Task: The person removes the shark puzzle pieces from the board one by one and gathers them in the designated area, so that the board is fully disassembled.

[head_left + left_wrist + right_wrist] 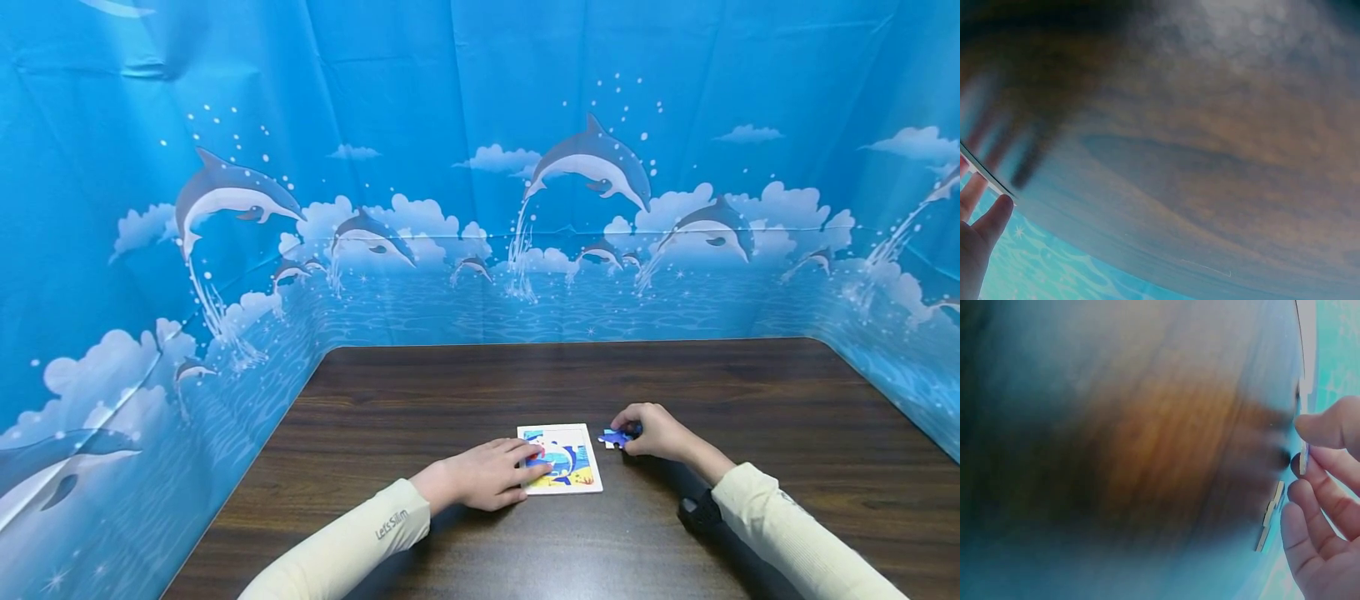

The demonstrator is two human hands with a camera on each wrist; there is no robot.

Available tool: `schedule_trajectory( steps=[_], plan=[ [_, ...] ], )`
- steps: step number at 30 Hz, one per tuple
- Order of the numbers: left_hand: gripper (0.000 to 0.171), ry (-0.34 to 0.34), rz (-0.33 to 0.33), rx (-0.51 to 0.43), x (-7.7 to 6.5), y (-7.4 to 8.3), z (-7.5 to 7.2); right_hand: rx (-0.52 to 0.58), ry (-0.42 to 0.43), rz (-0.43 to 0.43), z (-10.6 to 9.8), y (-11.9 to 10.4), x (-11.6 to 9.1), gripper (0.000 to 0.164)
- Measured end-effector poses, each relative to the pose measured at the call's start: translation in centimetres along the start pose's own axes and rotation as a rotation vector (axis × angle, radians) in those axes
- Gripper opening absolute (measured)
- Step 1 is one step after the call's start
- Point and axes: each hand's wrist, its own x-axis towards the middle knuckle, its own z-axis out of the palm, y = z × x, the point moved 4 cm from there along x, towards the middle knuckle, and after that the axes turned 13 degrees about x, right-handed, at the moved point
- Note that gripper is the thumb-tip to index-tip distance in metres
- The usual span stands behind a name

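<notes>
A white-framed jigsaw puzzle with a dolphin picture in blue, yellow and red lies on the table. My left hand rests on its left side, fingers spread over the picture and hiding part of it. Just right of the frame, my right hand has thumb and fingers curled over loose blue-and-white puzzle pieces. In the right wrist view, that hand pinches a small puzzle piece, seen edge-on, between thumb and fingers. Another loose piece lies on the table below the fingertips.
The dark wood-grain table spreads around the puzzle. A blue curtain printed with dolphins, clouds and waves surrounds its back and sides. A black device is at the right wrist, beneath the cream sleeve.
</notes>
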Motion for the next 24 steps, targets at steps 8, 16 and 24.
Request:
schedule_trajectory(
  steps=[8, 16, 24],
  plan=[
    [0.053, 0.002, -0.001, 0.002, 0.03, 0.02, 0.04, -0.026, 0.010, -0.022, -0.24, 0.32, -0.02, 0.024],
    [0.054, -0.005, -0.010, 0.010, 0.02, -0.12, -0.03, -0.040, 0.011, -0.020, -0.19, 0.27, 0.26, 0.023],
    [0.053, -0.005, -0.004, 0.005, 0.01, -0.07, -0.09, 0.064, 0.015, 0.006, 0.07, -0.37, 0.63, 0.024]
  ],
)
